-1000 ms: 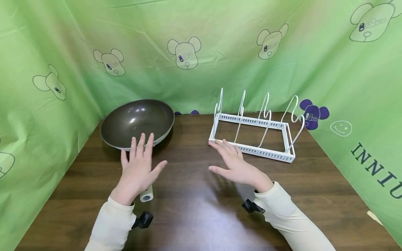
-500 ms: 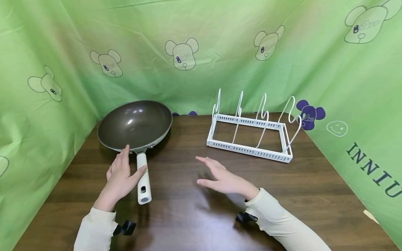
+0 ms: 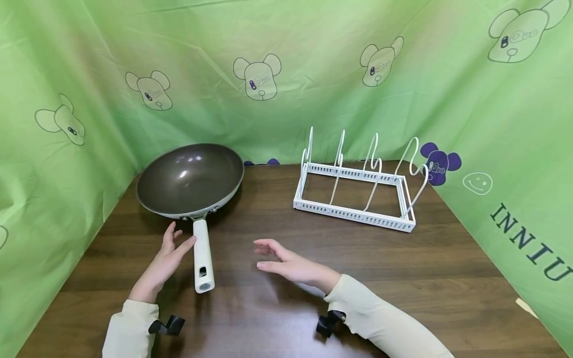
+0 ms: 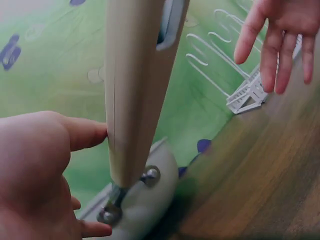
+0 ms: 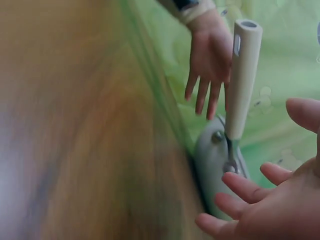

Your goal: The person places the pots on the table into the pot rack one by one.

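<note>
I'm watching the wooden table [image 3: 268, 318] supporting the dark pan [image 3: 192, 179], the white rack [image 3: 353, 216] standing to the pan's right. Right hand [image 3: 293, 266] is hanging loosely spread right of the pan's handle [image 3: 203, 253]; left hand [image 3: 162, 262], also spread, is hanging just left of it, thumb contact I can't tell.

Head view downward, wrist views nearer handle [image 3: 203, 249]
</note>
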Demonstrator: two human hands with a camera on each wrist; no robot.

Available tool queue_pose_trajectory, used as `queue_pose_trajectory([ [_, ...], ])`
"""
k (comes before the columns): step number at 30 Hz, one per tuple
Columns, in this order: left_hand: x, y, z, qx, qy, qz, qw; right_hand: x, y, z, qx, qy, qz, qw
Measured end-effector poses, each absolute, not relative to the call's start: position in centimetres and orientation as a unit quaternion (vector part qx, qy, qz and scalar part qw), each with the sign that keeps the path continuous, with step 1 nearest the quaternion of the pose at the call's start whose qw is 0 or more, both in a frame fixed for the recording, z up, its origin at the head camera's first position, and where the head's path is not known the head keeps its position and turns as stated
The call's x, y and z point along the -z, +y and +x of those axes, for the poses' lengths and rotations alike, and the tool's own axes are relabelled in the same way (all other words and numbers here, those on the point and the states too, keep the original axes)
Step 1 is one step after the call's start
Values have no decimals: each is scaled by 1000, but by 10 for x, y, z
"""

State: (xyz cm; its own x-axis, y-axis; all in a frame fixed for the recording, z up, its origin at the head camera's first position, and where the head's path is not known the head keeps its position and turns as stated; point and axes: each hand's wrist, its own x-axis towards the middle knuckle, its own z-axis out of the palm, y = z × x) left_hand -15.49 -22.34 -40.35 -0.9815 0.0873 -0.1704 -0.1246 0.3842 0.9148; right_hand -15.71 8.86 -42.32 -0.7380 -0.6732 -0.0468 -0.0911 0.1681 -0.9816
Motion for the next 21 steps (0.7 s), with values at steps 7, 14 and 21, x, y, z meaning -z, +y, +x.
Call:
queue_pose_trajectory([
  [7,420,-222,-165,-672,726,-5,148,423,62,-152,710,582,-205,338],
  [14,434,-222,-175,-731,658,4,180,414,42,-149,754,473,-187,415],
  [21,442,-226,-185,-778,593,55,200,410,24,-146,756,430,-185,458],
])
